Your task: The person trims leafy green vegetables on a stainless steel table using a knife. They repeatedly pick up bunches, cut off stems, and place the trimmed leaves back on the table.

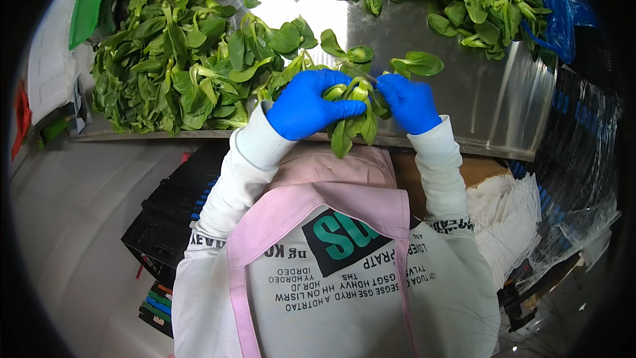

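In front of me, above the near edge of a stainless-steel table, my left hand in a blue glove grips a small bunch of bok choy. Its pale cut end points up and its leaves hang down past the thumb. My right hand, also gloved in blue, is closed close beside the stem end. A thin blade-like tool reaches from its fingers toward the bunch; its handle is hidden. Loose leaves lie just beyond both hands. A large heap of bok choy covers the table's left side.
More bok choy is piled at the far right beside a blue plastic bag. A green plastic tray stands at the far left. Black crates sit below on the left; crumpled white material lies at the right.
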{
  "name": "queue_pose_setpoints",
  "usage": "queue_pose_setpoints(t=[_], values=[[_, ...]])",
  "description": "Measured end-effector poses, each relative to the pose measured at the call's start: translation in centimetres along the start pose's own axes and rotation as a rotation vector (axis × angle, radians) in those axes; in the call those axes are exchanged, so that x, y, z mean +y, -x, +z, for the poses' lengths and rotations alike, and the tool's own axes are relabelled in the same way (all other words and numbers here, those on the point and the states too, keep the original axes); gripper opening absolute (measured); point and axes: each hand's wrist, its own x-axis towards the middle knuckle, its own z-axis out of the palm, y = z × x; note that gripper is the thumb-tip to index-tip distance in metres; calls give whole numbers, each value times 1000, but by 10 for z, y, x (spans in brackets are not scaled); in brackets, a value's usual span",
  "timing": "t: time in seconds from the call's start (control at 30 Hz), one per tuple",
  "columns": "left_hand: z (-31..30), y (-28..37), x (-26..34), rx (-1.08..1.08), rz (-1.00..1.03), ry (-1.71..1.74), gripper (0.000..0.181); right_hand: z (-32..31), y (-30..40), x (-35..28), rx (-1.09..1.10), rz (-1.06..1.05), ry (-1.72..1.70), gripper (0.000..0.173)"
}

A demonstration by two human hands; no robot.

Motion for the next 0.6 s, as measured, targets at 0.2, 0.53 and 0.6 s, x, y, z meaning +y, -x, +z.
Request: queue_pose_setpoints(t=[0.2,0.53,0.6], values=[[-7,-6,-5,46,-134,-84,45,-9,-9,-35,180,281,-866,34],[-26,-10,-21,213,-304,-188,34,-11,-24,-40,-146,676,-932,33],[-31,-6,-36,557,6,-540,31,-7,-22,-34,-34,710,-913,31]])
